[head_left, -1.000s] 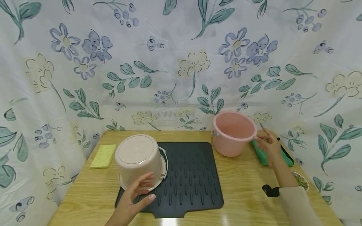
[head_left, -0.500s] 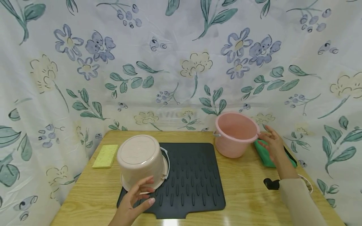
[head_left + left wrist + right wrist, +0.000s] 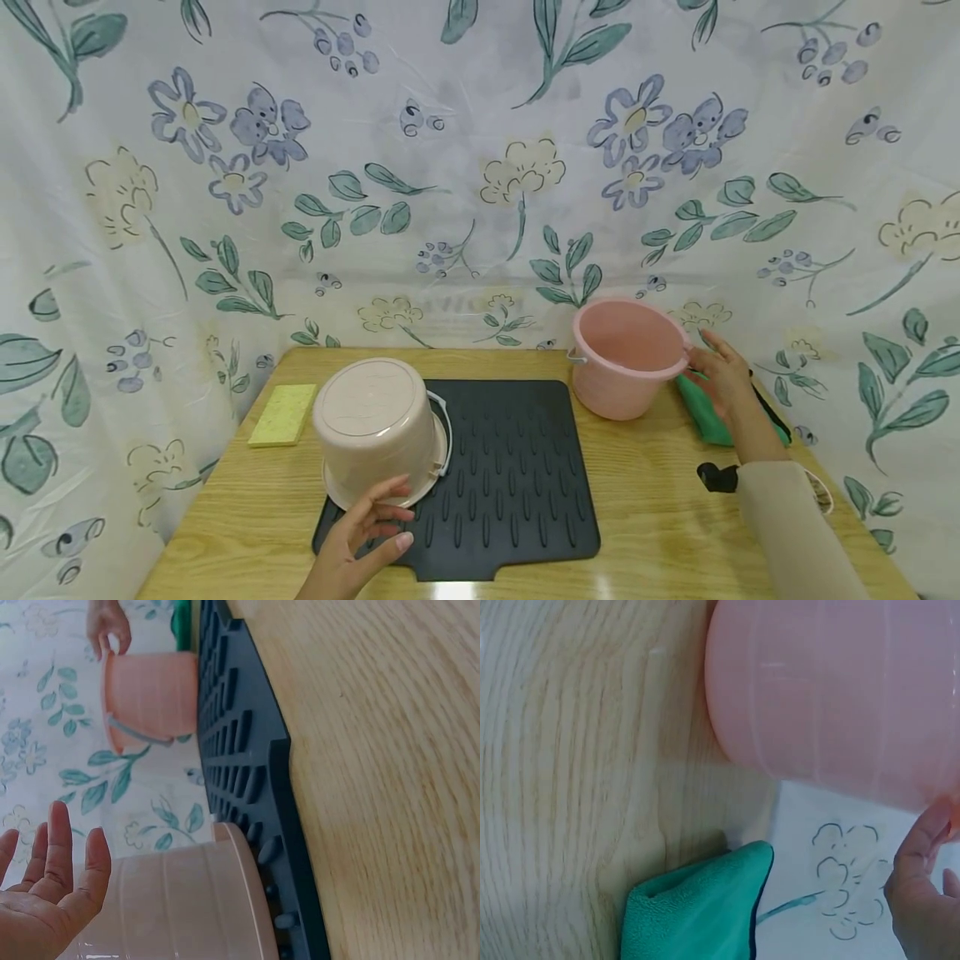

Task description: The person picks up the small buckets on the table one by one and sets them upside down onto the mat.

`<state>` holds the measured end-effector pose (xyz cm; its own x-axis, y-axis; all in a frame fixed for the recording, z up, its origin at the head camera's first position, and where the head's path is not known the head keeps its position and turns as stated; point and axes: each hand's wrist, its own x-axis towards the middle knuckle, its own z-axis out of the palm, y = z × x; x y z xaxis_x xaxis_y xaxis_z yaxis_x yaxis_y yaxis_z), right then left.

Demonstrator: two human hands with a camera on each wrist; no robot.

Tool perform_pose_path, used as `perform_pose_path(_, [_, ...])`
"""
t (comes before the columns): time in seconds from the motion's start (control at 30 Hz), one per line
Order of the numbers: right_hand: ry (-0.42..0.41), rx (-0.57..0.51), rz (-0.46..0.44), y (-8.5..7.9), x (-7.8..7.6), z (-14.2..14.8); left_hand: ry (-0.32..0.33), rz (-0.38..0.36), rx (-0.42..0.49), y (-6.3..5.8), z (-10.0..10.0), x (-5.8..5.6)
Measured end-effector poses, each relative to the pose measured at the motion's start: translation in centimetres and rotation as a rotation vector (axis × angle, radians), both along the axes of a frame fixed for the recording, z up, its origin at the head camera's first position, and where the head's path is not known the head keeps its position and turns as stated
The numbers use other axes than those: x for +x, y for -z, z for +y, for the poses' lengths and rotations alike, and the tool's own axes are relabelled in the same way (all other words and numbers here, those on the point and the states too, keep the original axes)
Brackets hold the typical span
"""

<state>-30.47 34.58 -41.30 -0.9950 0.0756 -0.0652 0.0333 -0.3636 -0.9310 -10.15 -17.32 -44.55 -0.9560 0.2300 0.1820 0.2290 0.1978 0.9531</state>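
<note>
A pink bucket stands upright at the back right of the table, its grey handle hanging at the left side. At its right rim my right hand pinches the edge between thumb and fingers, as the left wrist view also shows. A beige bucket sits upside down on the left part of a black ridged mat, its white handle lying to the right. In front of this bucket my left hand is held with spread, slightly bent fingers and holds nothing. Whether its fingertips touch the bucket I cannot tell.
A yellow sponge cloth lies at the left on the wooden table. Behind the right hand is a folded green cloth with a dark edge. A small round white-rimmed item is mostly covered by the right sleeve. A floral curtain hangs behind.
My right hand has closed in slightly on the pink bucket's rim. The view has shifted a little; both buckets and the left hand stay about where they were.
</note>
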Motion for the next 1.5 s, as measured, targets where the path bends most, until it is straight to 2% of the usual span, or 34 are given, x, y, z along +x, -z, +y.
perform_pose_path(0.2, [-0.049, -0.089, -0.048, -0.6, -0.5, 0.3, 0.004, -0.019, 0.013, 0.2, -0.2, 0.2])
perform_pose_path(0.33, [-0.079, -0.111, -0.078, -0.4, -0.9, 0.7, 0.016, -0.002, 0.025, 0.4, -0.4, 0.3])
perform_pose_path(0.47, [-0.125, -0.093, -0.08, -0.2, -1.3, 0.8, 0.016, -0.021, 0.031, 0.6, -0.5, 0.4])
perform_pose_path(0.67, [-0.234, -0.017, -0.057, 0.0, -1.7, 0.9, -0.017, -0.111, 0.015, 0.7, -0.6, 0.5])
perform_pose_path(0.87, [-0.303, -0.028, -0.002, 0.4, -1.5, 0.9, -0.002, -0.116, 0.014, 0.7, -0.6, 0.5])
perform_pose_path(1.0, [-0.304, -0.07, 0.038, 0.4, -1.0, 0.6, 0.021, -0.115, 0.019, 0.6, -0.6, 0.4])
perform_pose_path(1.17, [-0.266, -0.104, 0.053, 0.2, -0.4, -0.2, 0.041, -0.104, 0.031, 0.6, -0.6, 0.2])
perform_pose_path(1.37, [-0.222, -0.109, 0.073, -0.1, 0.6, -1.1, 0.034, -0.121, 0.035, 0.4, -0.4, 0.1])
perform_pose_path(1.5, [-0.216, -0.197, 0.122, 0.1, 1.7, -1.7, 0.019, -0.131, 0.031, 0.2, -0.2, 0.1])
